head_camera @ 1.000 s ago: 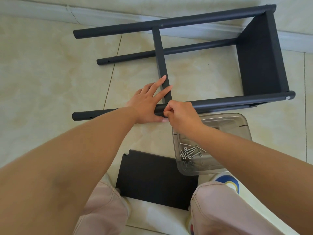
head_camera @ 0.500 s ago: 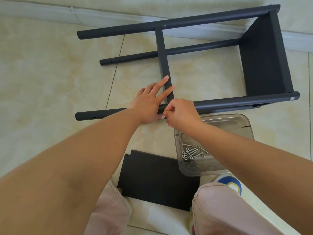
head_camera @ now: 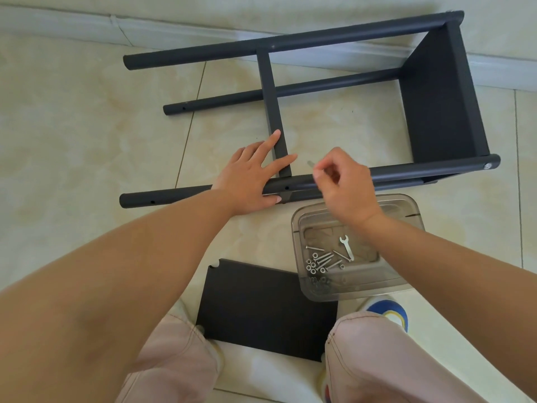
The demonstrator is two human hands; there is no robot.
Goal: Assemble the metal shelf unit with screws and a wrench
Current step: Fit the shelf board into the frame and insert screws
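Dark metal shelf frame lay on tile, four posts, two shelves fitted, one loose panel nearby. Left hand pressed the near post, fingers spread; right hand pinched one screw. One wrench lay in the clear tray.

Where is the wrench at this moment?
In the head view, the wrench lies inside the clear plastic container at lower right, beside the loose screws, just under the right forearm.

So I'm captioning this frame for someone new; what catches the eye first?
The dark shelf frame lying on its side across the tiled floor, with the left hand flat on its near tube. Just right of it, the right hand pinches a small screw above the clear tray of screws and a wrench.
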